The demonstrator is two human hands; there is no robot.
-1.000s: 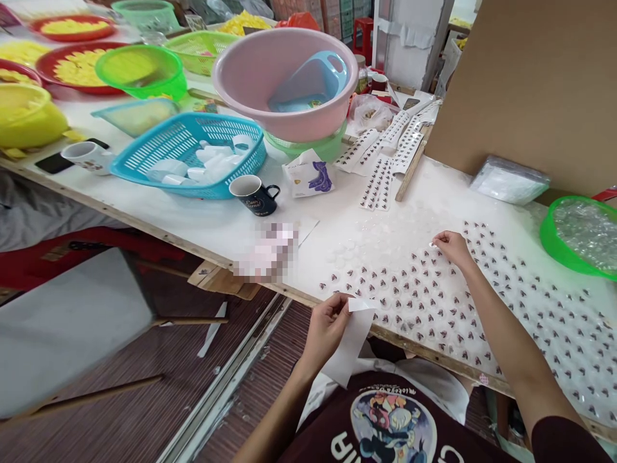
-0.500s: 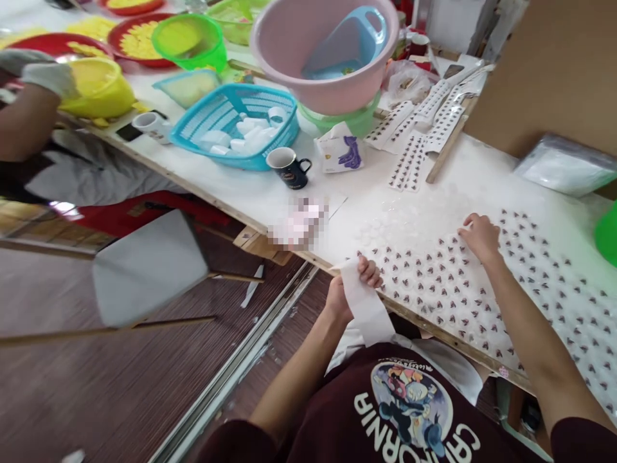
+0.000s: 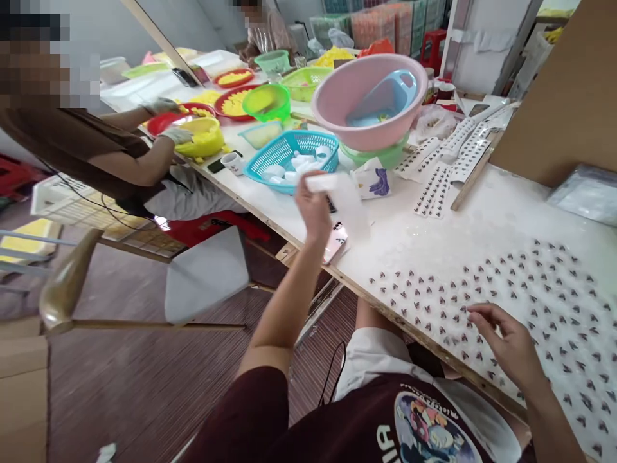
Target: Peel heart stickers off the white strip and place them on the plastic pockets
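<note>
Head view: the left hand (image 3: 313,206) grips a white strip (image 3: 351,202), partly hiding the blue basket (image 3: 284,145) and a phone (image 3: 337,242). The right hand (image 3: 511,350) curls over dark motifs (image 3: 456,317) on the table (image 3: 525,209), its hold unclear. The shirt (image 3: 270,411) shows "IA".

Head-worn view, forward and down over table (image 3: 511,206)

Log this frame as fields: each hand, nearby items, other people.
Left hand: holds a white paper strip above the table
Right hand: over small dark-marked pieces; grip unclear
Nearby items: pink phone, blue basket of white pieces, pink basin, printed sheets
Other people: a co-worker, gloved hand at a yellow bowl; another person in the background
</note>
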